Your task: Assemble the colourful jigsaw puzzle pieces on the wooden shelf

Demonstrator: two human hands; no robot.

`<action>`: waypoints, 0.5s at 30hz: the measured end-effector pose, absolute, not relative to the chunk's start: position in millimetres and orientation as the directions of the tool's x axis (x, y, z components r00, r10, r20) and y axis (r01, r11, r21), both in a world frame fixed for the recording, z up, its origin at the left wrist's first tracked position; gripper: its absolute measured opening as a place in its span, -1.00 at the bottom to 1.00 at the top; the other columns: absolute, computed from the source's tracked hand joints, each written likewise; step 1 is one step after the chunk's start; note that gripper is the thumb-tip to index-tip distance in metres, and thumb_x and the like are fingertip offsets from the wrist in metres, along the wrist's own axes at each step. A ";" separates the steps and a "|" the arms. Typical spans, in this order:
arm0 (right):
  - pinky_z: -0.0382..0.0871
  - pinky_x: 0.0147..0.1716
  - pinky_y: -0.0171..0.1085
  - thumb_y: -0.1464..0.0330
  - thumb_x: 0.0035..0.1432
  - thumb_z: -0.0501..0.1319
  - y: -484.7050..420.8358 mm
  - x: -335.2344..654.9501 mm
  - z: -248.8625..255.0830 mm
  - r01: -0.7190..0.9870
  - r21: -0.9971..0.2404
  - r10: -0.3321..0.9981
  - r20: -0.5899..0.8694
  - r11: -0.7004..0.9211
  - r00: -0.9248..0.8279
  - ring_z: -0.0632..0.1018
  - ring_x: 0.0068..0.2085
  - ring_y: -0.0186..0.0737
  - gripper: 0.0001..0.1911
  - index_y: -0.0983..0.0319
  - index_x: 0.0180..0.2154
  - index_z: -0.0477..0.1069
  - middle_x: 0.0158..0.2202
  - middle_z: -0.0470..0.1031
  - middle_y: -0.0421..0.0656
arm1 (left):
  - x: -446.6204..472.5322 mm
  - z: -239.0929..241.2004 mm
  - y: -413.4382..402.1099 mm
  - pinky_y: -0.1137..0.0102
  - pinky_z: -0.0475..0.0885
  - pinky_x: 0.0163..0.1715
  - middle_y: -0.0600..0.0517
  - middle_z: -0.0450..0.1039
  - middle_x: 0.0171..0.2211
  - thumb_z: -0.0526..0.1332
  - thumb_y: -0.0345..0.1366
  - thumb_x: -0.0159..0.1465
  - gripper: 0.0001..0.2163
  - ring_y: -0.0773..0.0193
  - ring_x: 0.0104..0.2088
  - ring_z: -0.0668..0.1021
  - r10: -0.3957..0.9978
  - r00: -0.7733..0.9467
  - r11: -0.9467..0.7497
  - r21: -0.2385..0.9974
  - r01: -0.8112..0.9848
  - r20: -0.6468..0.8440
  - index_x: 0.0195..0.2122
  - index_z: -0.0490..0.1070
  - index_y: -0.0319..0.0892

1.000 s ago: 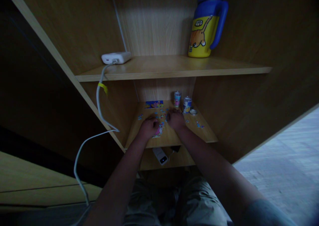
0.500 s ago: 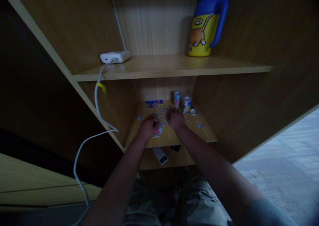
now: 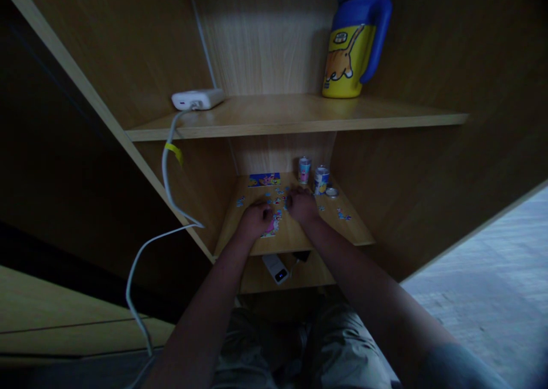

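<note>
My left hand (image 3: 257,217) is curled beside a partly joined jigsaw section (image 3: 276,224) with pink in it, on the lower shelf. Its fingers are closed, and whatever they may hold is hidden. To the right, my right hand (image 3: 302,204) hovers or rests among loose jigsaw pieces (image 3: 278,200), fingers bent down and pressed together; its fingertips are too dark and small to make out. More loose pieces (image 3: 241,201) lie at the left, and another cluster of pieces (image 3: 342,213) at the right. A colourful picture card (image 3: 264,179) lies at the back.
Two small printed cans (image 3: 304,170) stand at the back right, with a round lid (image 3: 331,192) nearby. Above, the upper shelf (image 3: 274,115) carries a white charger (image 3: 197,99) with a hanging cable (image 3: 165,177) and a yellow-blue bottle (image 3: 353,46). A white device (image 3: 276,269) lies below.
Almost nothing differs. Both hands stay in the same places, with only very slight finger movement at most.
</note>
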State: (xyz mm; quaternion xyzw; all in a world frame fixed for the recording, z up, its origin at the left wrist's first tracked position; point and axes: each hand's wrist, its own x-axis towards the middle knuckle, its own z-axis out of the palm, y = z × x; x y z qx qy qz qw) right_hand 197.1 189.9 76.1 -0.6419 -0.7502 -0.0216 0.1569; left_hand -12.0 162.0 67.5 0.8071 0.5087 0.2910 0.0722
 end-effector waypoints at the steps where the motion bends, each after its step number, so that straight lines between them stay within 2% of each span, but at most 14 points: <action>1: 0.36 0.20 -0.04 0.25 0.55 0.03 189.8 196.9 76.0 0.971 -0.172 0.958 0.260 0.169 -0.121 0.52 0.18 0.11 -0.54 0.25 0.21 0.59 0.20 0.57 0.14 | -12.0 67.8 161.8 0.25 0.54 0.01 -0.05 0.66 -0.22 0.23 -0.38 0.40 -0.85 0.10 -0.14 0.66 0.864 0.313 -0.471 0.412 0.780 0.396 -0.29 0.58 -0.11; 15: 0.33 0.24 -0.03 0.24 0.55 0.04 187.7 197.3 78.6 0.968 -0.185 0.961 0.249 0.170 -0.121 0.51 0.19 0.11 -0.55 0.25 0.20 0.58 0.20 0.57 0.13 | -12.4 66.6 162.0 0.24 0.55 -0.05 -0.06 0.65 -0.24 0.22 -0.35 0.40 -0.85 0.10 -0.18 0.66 0.863 0.311 -0.475 0.431 0.767 0.397 -0.29 0.58 -0.12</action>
